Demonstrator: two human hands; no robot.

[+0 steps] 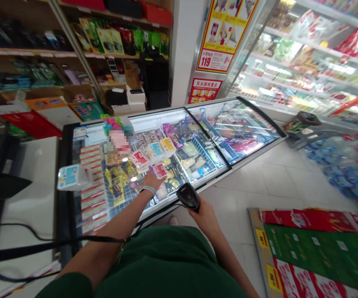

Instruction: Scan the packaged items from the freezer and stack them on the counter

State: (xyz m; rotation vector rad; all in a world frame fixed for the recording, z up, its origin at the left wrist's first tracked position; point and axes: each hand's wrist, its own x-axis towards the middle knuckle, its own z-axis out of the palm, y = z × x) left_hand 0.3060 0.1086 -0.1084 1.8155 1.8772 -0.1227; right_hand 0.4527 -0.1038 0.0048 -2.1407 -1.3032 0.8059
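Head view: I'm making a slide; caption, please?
Left hand at a pack atop a freezer, right hand holding a scanner.

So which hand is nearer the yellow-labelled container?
Left hand, just short of the yellow-labelled container. The right hand is farther back and rightward, holding a black scanner.

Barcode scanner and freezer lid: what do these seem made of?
Barcode scanner: probably hard black plastic with a satin finish, given its smooth shell and soft sheen. Freezer lid: likely clear, glossy glass, as packets show through and light glares off it.

Fridge shelves [306, 76] v. bright, glare on freezer glass [179, 136], view edges blurry & stretched.
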